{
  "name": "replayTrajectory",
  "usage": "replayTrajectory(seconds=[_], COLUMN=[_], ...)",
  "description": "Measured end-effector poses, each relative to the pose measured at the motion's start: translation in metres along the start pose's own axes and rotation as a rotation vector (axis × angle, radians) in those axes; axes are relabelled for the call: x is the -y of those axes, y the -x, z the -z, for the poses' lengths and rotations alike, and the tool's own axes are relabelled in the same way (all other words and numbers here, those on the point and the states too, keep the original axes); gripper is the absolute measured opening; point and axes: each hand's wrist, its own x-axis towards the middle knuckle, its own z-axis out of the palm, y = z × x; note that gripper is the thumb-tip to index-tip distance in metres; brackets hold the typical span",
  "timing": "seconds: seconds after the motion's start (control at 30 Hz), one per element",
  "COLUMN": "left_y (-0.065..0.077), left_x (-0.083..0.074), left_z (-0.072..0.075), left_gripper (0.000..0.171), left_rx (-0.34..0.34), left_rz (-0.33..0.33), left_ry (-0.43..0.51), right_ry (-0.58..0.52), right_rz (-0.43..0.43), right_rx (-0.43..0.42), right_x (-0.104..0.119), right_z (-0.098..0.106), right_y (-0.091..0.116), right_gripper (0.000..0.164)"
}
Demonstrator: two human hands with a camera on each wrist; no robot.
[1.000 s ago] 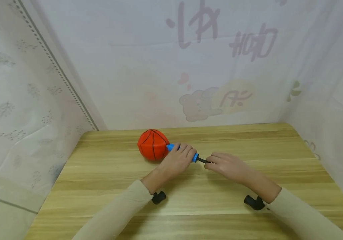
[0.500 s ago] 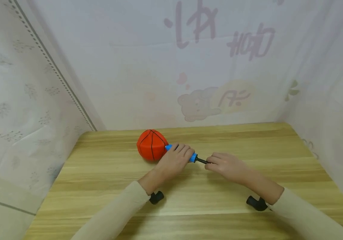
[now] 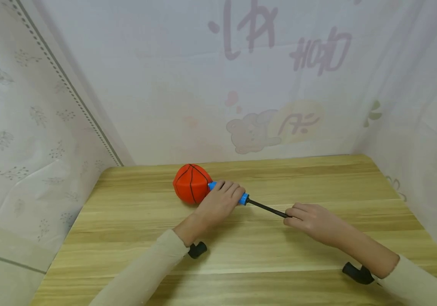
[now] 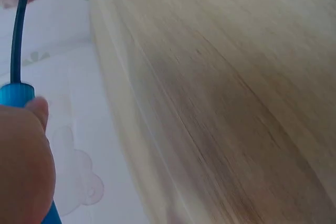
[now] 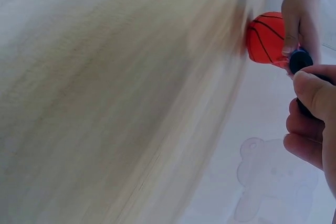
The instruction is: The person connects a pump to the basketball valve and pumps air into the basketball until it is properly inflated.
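A blue pump (image 3: 243, 199) slants between a person's two bare hands above a wood-grain desk (image 3: 256, 261), its black rod (image 3: 267, 208) drawn well out of the barrel. The left hand (image 3: 218, 205) grips that barrel, fingers wrapped over the top, with blue showing at either side of the fist. The right hand (image 3: 314, 222) clasps the rod's far end, where my right wrist view picks out a black handle (image 5: 303, 109) between thumb and curled fingers. At the pump's other end, the blue tip meets the side of a red ball (image 3: 190, 185) with black seams, just beyond the left hand near the desk's back edge; I cannot tell whether a needle enters it. Closer to me, black wrist mounts (image 3: 198, 250) sit below pale sleeves (image 3: 145, 265). Behind the desk, my head view takes in a pale wall covering (image 3: 157, 114) printed with a bear (image 3: 246, 136).
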Motion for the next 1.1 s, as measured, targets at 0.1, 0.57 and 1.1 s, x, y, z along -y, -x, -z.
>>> replayTrajectory(seconds=[0.1,0.57,1.1], left_y=[0.001,-0.004,-0.004], left_x=[0.000,-0.003,-0.009], left_z=[0.000,-0.001,-0.002], left_gripper=[0.025,0.026,0.023], left_rx=[0.001,0.025,0.030], left_rz=[-0.002,0.016,-0.023], left_ry=[-0.001,-0.029,-0.069], right_ry=[-0.006,-0.020,-0.009], right_rz=[0.000,-0.020,-0.043], right_rx=[0.003,0.062,0.153], right_x=[0.001,-0.006,-0.009], right_z=[0.001,-0.020,-0.040], right_y=[0.002,-0.024,-0.056], right_gripper=[0.050,0.055,0.025])
